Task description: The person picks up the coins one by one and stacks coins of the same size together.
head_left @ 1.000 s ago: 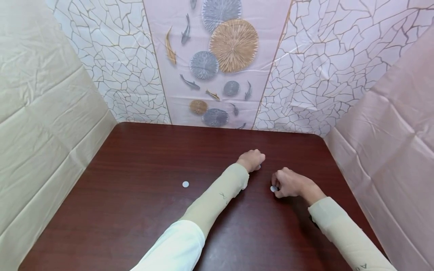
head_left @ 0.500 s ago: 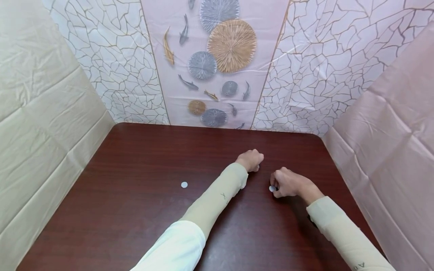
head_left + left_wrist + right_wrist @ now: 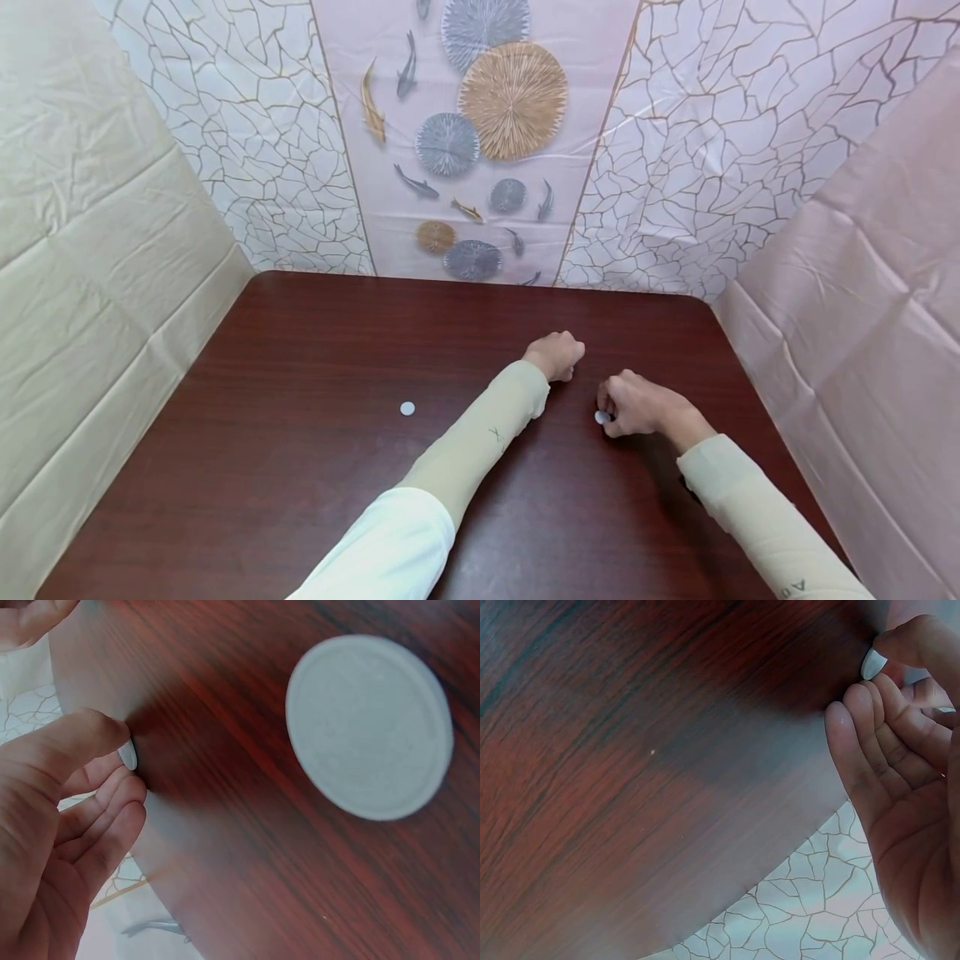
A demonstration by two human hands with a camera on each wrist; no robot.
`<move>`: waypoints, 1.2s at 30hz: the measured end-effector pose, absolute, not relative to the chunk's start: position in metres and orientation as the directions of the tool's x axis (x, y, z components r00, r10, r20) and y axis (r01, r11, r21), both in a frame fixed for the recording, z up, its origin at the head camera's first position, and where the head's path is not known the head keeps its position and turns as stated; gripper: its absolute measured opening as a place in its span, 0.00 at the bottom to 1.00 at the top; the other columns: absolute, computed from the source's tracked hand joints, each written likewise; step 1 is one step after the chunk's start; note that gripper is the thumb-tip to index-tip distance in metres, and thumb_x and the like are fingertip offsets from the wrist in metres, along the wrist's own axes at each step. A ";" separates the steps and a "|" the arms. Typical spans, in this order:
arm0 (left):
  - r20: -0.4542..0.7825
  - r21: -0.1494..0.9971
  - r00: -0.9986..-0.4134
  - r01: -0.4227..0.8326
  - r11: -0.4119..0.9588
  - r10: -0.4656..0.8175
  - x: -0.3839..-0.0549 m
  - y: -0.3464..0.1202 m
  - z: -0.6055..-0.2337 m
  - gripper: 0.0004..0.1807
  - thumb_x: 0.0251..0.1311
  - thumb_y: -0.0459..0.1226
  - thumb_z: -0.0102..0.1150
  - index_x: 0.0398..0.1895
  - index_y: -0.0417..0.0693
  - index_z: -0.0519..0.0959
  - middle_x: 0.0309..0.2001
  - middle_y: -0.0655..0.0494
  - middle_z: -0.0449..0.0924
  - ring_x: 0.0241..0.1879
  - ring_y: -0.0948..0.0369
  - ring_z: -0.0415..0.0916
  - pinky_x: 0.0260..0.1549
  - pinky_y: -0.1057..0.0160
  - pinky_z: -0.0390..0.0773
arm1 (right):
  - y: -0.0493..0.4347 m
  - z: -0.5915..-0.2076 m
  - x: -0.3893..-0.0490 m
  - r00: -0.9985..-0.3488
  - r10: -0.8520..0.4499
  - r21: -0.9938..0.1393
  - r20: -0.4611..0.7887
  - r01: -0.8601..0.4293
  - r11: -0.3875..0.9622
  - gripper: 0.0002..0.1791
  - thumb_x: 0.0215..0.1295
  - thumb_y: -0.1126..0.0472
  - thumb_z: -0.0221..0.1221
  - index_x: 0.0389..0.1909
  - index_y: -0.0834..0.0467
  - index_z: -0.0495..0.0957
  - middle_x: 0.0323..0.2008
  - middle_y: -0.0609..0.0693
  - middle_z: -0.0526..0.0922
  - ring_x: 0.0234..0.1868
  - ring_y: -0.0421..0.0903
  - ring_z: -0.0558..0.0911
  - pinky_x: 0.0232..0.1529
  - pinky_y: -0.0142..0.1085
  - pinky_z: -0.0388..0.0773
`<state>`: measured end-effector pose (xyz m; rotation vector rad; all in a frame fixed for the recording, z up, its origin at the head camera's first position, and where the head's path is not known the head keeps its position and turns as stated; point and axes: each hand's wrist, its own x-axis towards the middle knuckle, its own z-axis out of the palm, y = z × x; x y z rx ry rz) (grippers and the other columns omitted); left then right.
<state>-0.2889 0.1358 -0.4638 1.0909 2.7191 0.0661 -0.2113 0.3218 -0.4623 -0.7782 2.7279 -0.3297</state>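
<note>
My left hand (image 3: 555, 356) is low over the far right part of the table, its thumb and fingertips pinching a small white disc (image 3: 128, 755) held on edge at the tabletop. Nearer and to the right, my right hand (image 3: 641, 402) pinches a second white disc (image 3: 602, 417) between thumb and index finger; the right wrist view shows this disc (image 3: 874, 664) tilted, partly covered by the fingers. A third white disc (image 3: 407, 408) lies flat on the table, left of the left forearm. That flat disc (image 3: 369, 727) looks large and raised at the rim in the left wrist view.
The dark red-brown wooden table (image 3: 300, 492) has rounded far corners. A patterned cloth wall (image 3: 300, 167) stands behind it, with plain cloth walls at the left (image 3: 97, 275) and right (image 3: 862, 292). The left forearm (image 3: 480, 433) crosses the middle of the table.
</note>
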 end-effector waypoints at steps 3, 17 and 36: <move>-0.181 0.101 -0.694 0.691 0.715 0.697 -0.290 0.139 -0.466 0.07 0.73 0.40 0.64 0.49 0.52 0.81 0.44 0.57 0.82 0.44 0.61 0.82 0.39 0.65 0.80 | 0.323 -0.462 -0.211 -0.814 -0.545 -0.293 -0.200 -0.481 0.826 0.07 0.52 0.62 0.73 0.31 0.55 0.84 0.25 0.42 0.82 0.25 0.33 0.77 0.30 0.29 0.77; -0.155 0.036 -0.693 0.708 0.705 0.704 -0.298 0.144 -0.474 0.19 0.59 0.48 0.73 0.52 0.53 0.83 0.50 0.54 0.84 0.51 0.58 0.85 0.46 0.62 0.85 | 0.321 -0.464 -0.208 -0.812 -0.553 -0.296 -0.187 -0.490 0.820 0.06 0.54 0.62 0.71 0.30 0.54 0.83 0.24 0.42 0.81 0.24 0.32 0.76 0.29 0.29 0.76; -0.150 0.132 -0.677 0.709 0.693 0.721 -0.298 0.133 -0.465 0.18 0.58 0.48 0.72 0.47 0.52 0.80 0.51 0.54 0.82 0.54 0.57 0.82 0.49 0.60 0.84 | 0.323 -0.461 -0.208 -0.821 -0.528 -0.299 -0.217 -0.459 0.837 0.07 0.54 0.61 0.72 0.32 0.55 0.84 0.27 0.44 0.84 0.27 0.34 0.78 0.32 0.30 0.79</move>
